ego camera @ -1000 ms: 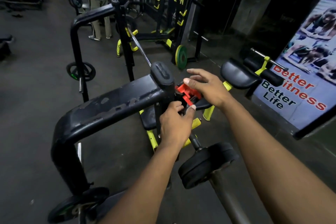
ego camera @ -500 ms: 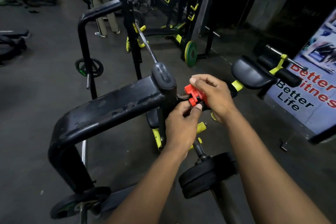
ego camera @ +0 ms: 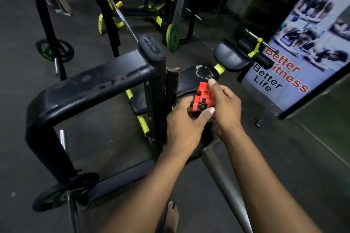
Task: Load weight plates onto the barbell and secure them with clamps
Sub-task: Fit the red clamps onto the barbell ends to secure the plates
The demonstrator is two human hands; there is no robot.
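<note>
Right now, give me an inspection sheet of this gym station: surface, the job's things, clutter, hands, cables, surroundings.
Surface: dark floor, scuffed.
Job's things: red clamp held between both hands at the end of the bar; a black plate sits just behind the hands, mostly hidden.
Clutter: small black plate on a peg low on the black rack; another on the far peg; green-rimmed plate standing farther back.
Hands: left hand grips the clamp from below; right hand grips its side with curled fingers.
Cables: a thin dark cord lies by the poster.
Surroundings: padded black bench, yellow-trimmed racks.
</note>
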